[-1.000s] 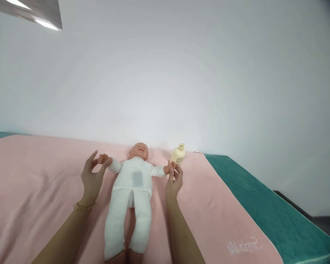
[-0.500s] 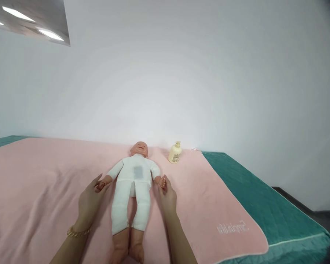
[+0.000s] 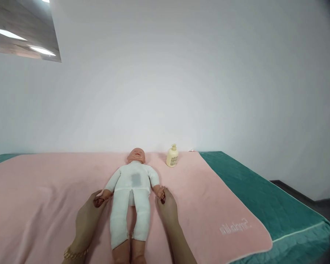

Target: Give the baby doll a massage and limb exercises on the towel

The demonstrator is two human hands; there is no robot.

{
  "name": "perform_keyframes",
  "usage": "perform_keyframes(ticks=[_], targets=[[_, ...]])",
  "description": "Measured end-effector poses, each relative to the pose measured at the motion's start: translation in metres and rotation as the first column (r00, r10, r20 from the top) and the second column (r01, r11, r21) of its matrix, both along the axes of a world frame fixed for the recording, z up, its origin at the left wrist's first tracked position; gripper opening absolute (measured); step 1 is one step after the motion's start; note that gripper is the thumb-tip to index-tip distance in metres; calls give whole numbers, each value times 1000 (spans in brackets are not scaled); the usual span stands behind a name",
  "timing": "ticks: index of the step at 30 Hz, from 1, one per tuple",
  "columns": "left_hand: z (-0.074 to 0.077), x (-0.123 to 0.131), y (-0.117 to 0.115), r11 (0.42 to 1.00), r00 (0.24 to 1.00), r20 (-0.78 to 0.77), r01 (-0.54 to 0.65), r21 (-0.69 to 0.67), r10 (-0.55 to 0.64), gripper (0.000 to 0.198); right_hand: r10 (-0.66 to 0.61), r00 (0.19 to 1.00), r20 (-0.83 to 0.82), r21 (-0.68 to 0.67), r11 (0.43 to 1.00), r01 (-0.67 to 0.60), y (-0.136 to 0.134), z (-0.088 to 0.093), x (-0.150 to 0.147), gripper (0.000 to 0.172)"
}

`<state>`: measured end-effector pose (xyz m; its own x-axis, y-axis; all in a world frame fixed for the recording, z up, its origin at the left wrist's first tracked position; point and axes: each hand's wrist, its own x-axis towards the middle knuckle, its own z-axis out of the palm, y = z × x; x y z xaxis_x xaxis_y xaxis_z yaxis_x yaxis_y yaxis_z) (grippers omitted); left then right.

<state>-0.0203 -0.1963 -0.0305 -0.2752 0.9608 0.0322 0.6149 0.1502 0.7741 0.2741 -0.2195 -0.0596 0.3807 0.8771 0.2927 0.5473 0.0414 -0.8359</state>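
A baby doll [image 3: 134, 179] with a white cloth body lies on its back on a pink blanket [image 3: 203, 205], head away from me and arms out to its sides. A grey patch shows on its chest. My left hand [image 3: 88, 216], with a gold bracelet at the wrist, is closed around the doll's hand on the left. The doll's other hand is held between the thumb and fingers of my right hand [image 3: 167, 208]. The doll's feet are cut off by the bottom of the view.
A pale yellow pump bottle [image 3: 172, 156] stands upright on the blanket, right of the doll's head. Under the blanket lies a green padded cover [image 3: 247, 183], its edge at the right. A white wall [image 3: 165, 80] rises behind.
The view has tilted, so the doll and both my hands appear slightly lower. My hands keep hold of the doll's hands; its arms look much the same.
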Motion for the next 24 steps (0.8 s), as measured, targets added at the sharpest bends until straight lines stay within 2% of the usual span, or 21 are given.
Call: perform_keyframes(ticks=[4, 7, 10, 12, 14, 17, 19, 21, 24], targets=[[-3, 0, 2, 1000, 1000, 16, 22, 13, -22, 45, -82, 996, 36, 68, 995, 80, 4, -5, 0, 40], [1, 2, 1, 1000, 999, 46, -3, 10, 2, 46, -19, 1000, 24, 18, 1000, 18, 1, -2, 1, 29], [8, 4, -1, 997, 991, 112, -80, 23, 77, 53, 7, 993, -115, -9, 1000, -8, -2, 5, 3, 36], [13, 6, 0, 988, 977, 169, -145, 59, 134, 57, -22, 963, -269, 20, 999, 28, -1, 13, 3, 45], [15, 9, 2, 969, 952, 238, -221, 108, 191, 62, -62, 905, -422, 54, 994, 94, 6, 22, 1, 46], [15, 16, 10, 930, 905, 360, -311, 197, 226, 71, -122, 800, -587, 102, 970, 223, 25, 36, -2, 47], [15, 22, 19, 902, 883, 410, -349, 254, 227, 72, -115, 759, -641, 163, 946, 281, 45, 40, -2, 53], [15, 26, 31, 876, 871, 433, -382, 293, 235, 70, -50, 775, -630, 260, 926, 272, 66, 42, 0, 60], [17, 28, 55, 842, 850, 471, -420, 339, 234, 65, 72, 844, -532, 365, 918, 152, 96, 44, 7, 64]])
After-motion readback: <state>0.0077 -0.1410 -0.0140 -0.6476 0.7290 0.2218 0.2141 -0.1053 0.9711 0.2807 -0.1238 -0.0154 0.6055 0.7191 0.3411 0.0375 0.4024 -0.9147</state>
